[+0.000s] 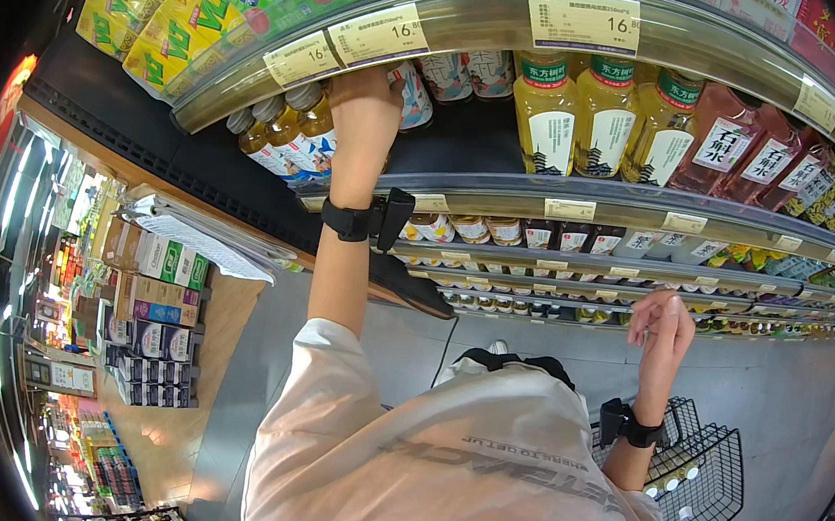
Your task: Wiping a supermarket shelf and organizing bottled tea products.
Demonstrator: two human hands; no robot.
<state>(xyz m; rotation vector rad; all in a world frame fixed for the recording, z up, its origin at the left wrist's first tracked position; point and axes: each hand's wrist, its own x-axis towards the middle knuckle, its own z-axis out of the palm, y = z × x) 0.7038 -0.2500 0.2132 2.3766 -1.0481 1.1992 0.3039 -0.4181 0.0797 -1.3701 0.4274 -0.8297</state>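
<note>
Head view: open room on the dark shelf, below the overhanging edge! Reaching in with the left hand, fingers mostly hidden, white patterned container just beside; gripped or not, impossible to tell. Toward the shelf's left end, at least three amber bottles; farther right, three green-necked bottles. Right hand mid-air, fingers half-curled, empty.

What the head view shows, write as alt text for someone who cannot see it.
A person's left hand, partly hidden, reaches into a shop shelf among bottled drinks. The right hand, loosely curled, is lower in the picture, near a black wire basket.
</note>
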